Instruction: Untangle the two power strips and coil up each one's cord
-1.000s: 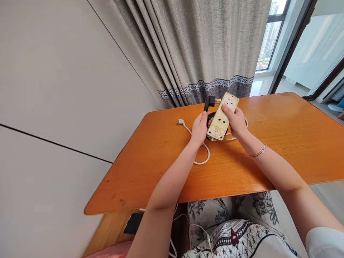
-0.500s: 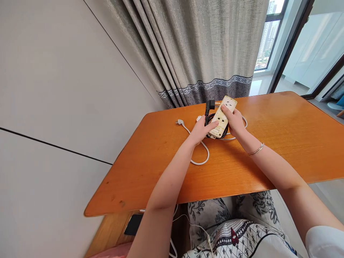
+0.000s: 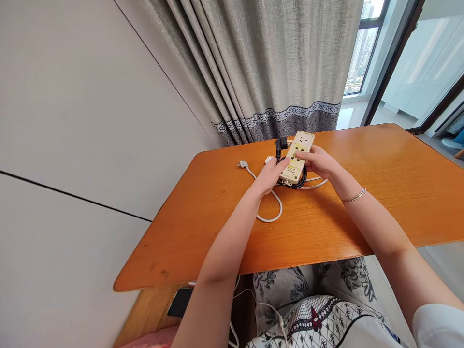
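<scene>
A yellowed white power strip [image 3: 299, 151] is held tilted above the table, its sockets facing up. My left hand [image 3: 268, 176] grips its lower left side, thumb on the top face, together with a coiled black cord [image 3: 303, 180] that shows beneath the strip. A black plug [image 3: 281, 143] stands up just beyond my left hand. My right hand [image 3: 319, 162] holds the strip's right edge, with fingers on its top face. On the table under my hands lies a white cable [image 3: 280, 205], with a white plug [image 3: 242, 165] at its left end.
The orange wooden table [image 3: 380, 188] spans the view in front of my lap. Behind it hangs a grey curtain [image 3: 275, 63]; a pale wall panel [image 3: 72, 121] stands at the left. A dark phone-like slab [image 3: 180, 302] lies on a lower surface at bottom left.
The power strip has shifted slightly left and turned a little. My right hand has slid down its right edge, uncovering more sockets. The white cable and its plug have stayed put.
</scene>
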